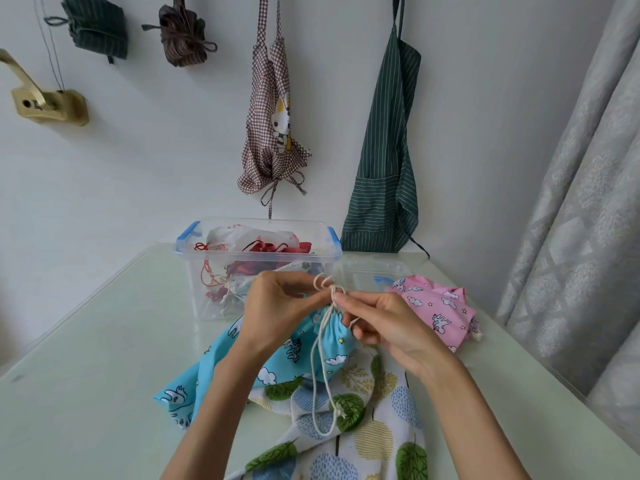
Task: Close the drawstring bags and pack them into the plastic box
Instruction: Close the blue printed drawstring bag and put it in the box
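A blue drawstring bag [277, 362] with cloud and animal prints lies in the middle of the table, its mouth gathered. My left hand [277, 306] and my right hand [384, 323] both pinch its cream cord [323, 386] just above the mouth, where the cord forms small loops; one long loop hangs down. Under it lies a white bag [349, 434] with a tree and leaf print. A pink bag [436, 310] lies to the right. Behind my hands stands the clear plastic box [194, 268] with blue latches, holding several closed bags, red and white.
The box's clear lid [374, 271] lies flat to the right of the box. Aprons and tied cloth bundles hang on the white wall behind. A grey curtain [571, 237] hangs along the table's right side. A brass fitting is on the wall at left.
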The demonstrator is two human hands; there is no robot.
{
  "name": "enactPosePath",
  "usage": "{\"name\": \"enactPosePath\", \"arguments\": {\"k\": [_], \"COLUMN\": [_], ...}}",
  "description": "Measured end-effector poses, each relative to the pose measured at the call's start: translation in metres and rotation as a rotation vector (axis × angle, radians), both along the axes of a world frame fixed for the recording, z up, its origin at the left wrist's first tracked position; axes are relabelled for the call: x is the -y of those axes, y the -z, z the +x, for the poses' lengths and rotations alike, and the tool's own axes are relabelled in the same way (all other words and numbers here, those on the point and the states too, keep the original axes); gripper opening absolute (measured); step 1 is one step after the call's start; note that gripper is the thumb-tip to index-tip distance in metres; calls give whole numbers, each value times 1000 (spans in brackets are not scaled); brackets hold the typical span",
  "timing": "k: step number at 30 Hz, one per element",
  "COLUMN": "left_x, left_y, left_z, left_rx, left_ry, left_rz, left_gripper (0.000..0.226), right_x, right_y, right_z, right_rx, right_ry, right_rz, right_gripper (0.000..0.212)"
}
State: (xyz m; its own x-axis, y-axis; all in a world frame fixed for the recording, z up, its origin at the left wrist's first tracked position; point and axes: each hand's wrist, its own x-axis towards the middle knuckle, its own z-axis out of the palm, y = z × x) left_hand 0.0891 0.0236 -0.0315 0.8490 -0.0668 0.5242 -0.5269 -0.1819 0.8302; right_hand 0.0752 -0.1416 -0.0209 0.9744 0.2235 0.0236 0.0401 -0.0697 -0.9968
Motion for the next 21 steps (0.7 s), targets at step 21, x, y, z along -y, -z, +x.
{"name": "enactPosePath", "arguments": {"k": [21], "left_x": [8], "left_y": [-4], "left_z": [1], "left_rx": [-260], "left_ry": [155], "left_rz": [-99], "left_gripper": [30], "right_x": [24], "right_y": [-1], "right_z": [6], "right_rx": [-137], "right_ry": [-86], "right_rz": [615], "right_gripper": [22]}}
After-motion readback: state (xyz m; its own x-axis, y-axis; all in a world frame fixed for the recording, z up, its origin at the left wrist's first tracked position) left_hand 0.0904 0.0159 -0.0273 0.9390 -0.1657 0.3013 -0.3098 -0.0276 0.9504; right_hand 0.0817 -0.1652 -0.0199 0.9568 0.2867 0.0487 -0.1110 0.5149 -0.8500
